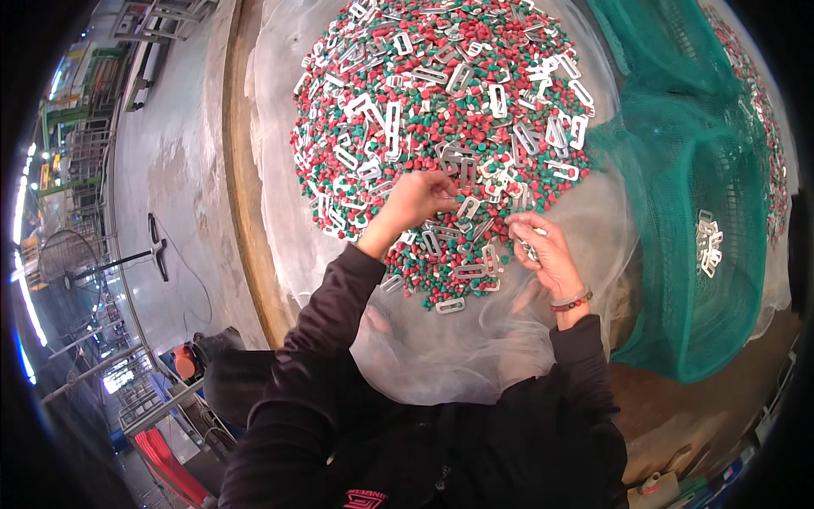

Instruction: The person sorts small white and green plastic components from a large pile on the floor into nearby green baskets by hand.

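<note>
A wide pile of small red, green and white pellets point(441, 110) lies before me, with many flat silver slotted buckles mixed in. My left hand point(415, 202) reaches into its near part. The fingers are bent and pressed together beside a silver buckle point(467, 207); what they pinch, if anything, is hidden. At the pile's near right edge, my right hand point(549, 259) is closed around several small silver metal buckles point(529, 247), partly covered by the fingers. A beaded bracelet point(573, 302) circles the right wrist. More buckles point(449, 305) lie at the pile's near tip.
Translucent sheeting point(441, 365) spreads under the pile and toward my lap. On the right stands a basket draped in green netting point(661, 280), holding several silver buckles point(709, 244). Beyond it another pellet pile point(750, 76) shows. A wooden edge point(242, 187) and a fan point(72, 257) are at left.
</note>
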A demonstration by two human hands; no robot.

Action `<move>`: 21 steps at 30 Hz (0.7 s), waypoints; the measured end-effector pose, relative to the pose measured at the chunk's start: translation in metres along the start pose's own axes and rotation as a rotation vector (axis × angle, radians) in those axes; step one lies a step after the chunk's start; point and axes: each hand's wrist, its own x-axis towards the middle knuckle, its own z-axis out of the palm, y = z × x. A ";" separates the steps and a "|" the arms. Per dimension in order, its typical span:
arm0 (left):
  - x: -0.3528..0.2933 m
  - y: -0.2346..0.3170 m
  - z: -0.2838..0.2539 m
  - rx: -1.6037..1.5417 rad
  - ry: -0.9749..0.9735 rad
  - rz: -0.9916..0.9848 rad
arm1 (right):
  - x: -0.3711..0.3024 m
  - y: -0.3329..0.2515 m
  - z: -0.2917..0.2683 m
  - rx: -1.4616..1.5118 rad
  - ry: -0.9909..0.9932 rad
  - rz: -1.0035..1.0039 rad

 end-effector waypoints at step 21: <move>0.003 0.055 0.004 0.552 0.416 0.329 | 0.001 0.033 0.005 0.873 -0.106 0.168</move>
